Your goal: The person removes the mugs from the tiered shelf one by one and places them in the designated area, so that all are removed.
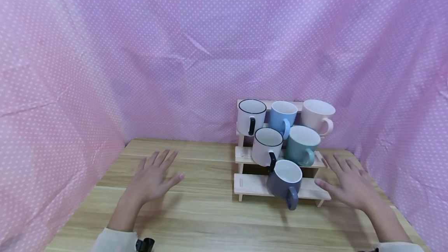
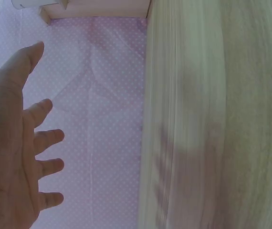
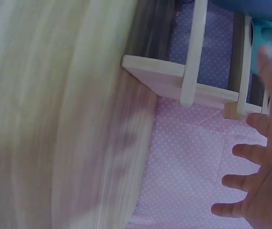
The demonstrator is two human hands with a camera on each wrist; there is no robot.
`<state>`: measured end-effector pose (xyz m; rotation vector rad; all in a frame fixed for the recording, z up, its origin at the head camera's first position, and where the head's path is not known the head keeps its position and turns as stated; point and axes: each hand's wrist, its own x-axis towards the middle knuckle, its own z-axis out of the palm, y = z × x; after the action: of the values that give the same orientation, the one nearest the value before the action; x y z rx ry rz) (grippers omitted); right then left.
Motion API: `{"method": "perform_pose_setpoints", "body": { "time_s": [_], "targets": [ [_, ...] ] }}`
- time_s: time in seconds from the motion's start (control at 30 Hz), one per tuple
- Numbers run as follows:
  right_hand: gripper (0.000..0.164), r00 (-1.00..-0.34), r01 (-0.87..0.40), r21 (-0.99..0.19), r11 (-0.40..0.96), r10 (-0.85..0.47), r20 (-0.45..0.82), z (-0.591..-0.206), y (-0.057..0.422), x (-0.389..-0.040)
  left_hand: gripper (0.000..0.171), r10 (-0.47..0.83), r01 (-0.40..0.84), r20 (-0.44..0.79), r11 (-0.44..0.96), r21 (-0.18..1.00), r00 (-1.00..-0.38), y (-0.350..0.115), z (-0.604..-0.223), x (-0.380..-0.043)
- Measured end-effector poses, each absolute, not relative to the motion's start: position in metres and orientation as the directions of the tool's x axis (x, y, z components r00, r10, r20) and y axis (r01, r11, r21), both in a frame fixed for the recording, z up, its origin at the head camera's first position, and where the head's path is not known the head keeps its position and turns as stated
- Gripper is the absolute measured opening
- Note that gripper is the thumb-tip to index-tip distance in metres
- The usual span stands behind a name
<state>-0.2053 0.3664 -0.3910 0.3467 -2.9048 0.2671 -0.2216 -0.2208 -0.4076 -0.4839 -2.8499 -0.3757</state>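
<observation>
My left hand [image 1: 148, 182] hovers over the left part of the table, fingers spread and holding nothing; its shadow falls on the wood. To the right of a three-step wooden rack [image 1: 252, 184], my right hand [image 1: 351, 186] is also spread and holds nothing. On the top step stand a black-rimmed white mug [image 1: 246, 121], a light blue mug [image 1: 278, 119] and a pale pink mug [image 1: 311, 118]. The middle step bears another black-rimmed white mug [image 1: 262, 151] and a teal mug [image 1: 297, 149]. A dark grey-blue mug [image 1: 281, 186] sits on the lowest step, its handle toward me.
The wooden table [image 1: 199, 213] runs back to a pink polka-dot cloth [image 1: 196, 88], which hangs behind it and along both sides. In the right wrist view, the rack's end panel [image 3: 157, 78] stands on the tabletop.
</observation>
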Motion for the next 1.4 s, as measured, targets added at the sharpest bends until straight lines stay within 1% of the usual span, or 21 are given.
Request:
{"method": "perform_pose_setpoints", "body": {
  "time_s": [0.13, 0.27, 0.37, 0.5, 0.67, 0.8, 1.0, 1.17, 1.4],
  "targets": [
    [0.085, -0.925, -0.319, -0.195, 0.927, -0.260, 0.277, -0.388, 0.367, -0.209, 0.081, 0.306, 0.371, 0.295, 0.908, 0.197, -0.905, -0.218, -0.406, -0.226],
    [0.077, -0.878, -0.412, -0.247, 0.877, -0.309, 0.367, -0.387, 0.369, -0.217, 0.079, 0.321, 0.394, 0.327, 0.899, 0.190, -0.889, -0.214, -0.405, -0.231],
    [0.074, -0.865, -0.429, -0.271, 0.862, -0.306, 0.397, -0.387, 0.370, -0.222, 0.078, 0.335, 0.412, 0.342, 0.892, 0.184, -0.878, -0.210, -0.406, -0.235],
    [0.073, -0.879, -0.406, -0.310, 0.860, -0.275, 0.389, -0.387, 0.371, -0.226, 0.079, 0.347, 0.429, 0.356, 0.884, 0.184, -0.868, -0.204, -0.407, -0.242],
    [0.067, -0.895, -0.369, -0.350, 0.861, -0.226, 0.385, -0.389, 0.370, -0.229, 0.078, 0.358, 0.445, 0.375, 0.878, 0.176, -0.855, -0.192, -0.403, -0.250],
    [0.061, -0.888, -0.368, -0.366, 0.855, -0.205, 0.412, -0.393, 0.369, -0.233, 0.075, 0.372, 0.468, 0.404, 0.867, 0.169, -0.836, -0.181, -0.398, -0.254],
    [0.052, -0.878, -0.377, -0.429, 0.821, -0.168, 0.449, -0.400, 0.368, -0.240, 0.071, 0.395, 0.495, 0.427, 0.855, 0.152, -0.813, -0.165, -0.390, -0.259],
    [0.048, -0.885, -0.332, -0.484, 0.810, -0.090, 0.456, -0.405, 0.366, -0.241, 0.066, 0.408, 0.516, 0.437, 0.842, 0.160, -0.802, -0.154, -0.388, -0.264],
    [0.044, -0.874, -0.311, -0.562, 0.767, 0.002, 0.487, -0.413, 0.362, -0.239, 0.064, 0.421, 0.540, 0.459, 0.825, 0.165, -0.783, -0.139, -0.388, -0.269]
  ]
}}
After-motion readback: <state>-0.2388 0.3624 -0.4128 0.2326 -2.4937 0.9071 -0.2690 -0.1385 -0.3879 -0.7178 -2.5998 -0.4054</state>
